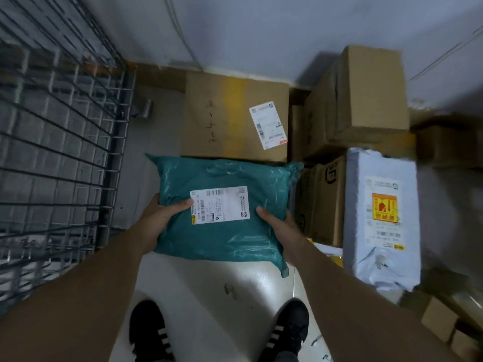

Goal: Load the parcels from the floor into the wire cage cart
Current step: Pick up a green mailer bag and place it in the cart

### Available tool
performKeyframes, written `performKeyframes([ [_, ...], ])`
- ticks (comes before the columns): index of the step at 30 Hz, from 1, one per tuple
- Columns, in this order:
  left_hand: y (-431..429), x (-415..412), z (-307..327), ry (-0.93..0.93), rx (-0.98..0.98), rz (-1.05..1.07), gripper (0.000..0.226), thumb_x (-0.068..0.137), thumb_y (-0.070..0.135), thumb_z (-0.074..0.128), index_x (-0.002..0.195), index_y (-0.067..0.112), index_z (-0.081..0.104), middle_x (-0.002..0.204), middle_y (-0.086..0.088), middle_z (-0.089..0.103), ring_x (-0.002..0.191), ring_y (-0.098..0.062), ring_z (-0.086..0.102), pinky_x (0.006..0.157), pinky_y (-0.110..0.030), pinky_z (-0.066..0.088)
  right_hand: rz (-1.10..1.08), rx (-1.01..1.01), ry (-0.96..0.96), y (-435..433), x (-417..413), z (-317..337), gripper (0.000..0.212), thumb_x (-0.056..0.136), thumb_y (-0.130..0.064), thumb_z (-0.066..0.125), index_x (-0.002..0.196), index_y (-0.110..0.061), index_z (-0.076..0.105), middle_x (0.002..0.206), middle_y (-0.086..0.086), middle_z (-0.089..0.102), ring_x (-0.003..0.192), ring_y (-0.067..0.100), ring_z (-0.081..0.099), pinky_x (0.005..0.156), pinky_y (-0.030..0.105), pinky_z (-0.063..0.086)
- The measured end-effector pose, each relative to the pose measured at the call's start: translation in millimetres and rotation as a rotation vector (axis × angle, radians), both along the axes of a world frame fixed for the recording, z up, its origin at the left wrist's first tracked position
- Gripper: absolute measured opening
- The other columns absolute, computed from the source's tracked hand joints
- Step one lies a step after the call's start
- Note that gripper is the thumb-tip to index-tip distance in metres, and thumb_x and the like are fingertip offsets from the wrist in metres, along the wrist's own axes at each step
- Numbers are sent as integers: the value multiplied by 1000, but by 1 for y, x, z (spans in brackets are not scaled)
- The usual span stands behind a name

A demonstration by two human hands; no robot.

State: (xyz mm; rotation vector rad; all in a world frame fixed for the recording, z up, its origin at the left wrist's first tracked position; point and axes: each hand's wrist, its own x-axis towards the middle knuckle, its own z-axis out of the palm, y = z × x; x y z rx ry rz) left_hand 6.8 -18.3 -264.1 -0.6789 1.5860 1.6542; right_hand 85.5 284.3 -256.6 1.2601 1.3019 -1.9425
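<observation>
Both forearms reach down to a teal parcel (222,173) held between the left hand (160,218) and right hand (282,227), thumbs clamped over its top. Left of that grip stands the wire cage cart (65,142); a cardboard box (209,113) lies just beyond.

On the pale floor (209,283): labelled cardboard box (230,118) against the wall (261,35), stacked cartons (366,95) just beside it, wire cage cart (52,152) at left.
</observation>
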Motion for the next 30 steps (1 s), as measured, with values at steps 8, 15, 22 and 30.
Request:
performKeyframes([
  [8,22,-53,189,148,27,62,84,56,35,101,131,22,64,119,-9,76,104,-35,74,91,-62,57,16,87,180,16,-55,189,76,67,-34,97,132,-30,59,116,6,76,102,30,75,87,54,62],
  [15,58,-118,426,371,87,120,89,52,32,103,130,14,64,110,-15,77,95,-40,76,81,-63,59,91,229,494,45,-129,437,61,75,-35,90,128,-24,63,111,4,78,96,25,76,75,36,63],
  [22,72,-135,697,736,127,64,84,56,35,100,129,18,60,111,-11,78,96,-36,76,89,-57,59,48,325,818,60,-139,697,70,72,-31,93,130,-26,55,114,9,75,96,30,76,78,44,65],
  [30,62,-104,957,1043,167,81,99,52,42,103,136,20,55,117,-10,76,101,-34,75,85,-60,59,38,359,1136,58,-112,948,71,74,-32,92,134,-26,54,113,8,76,90,28,78,67,41,64],
])
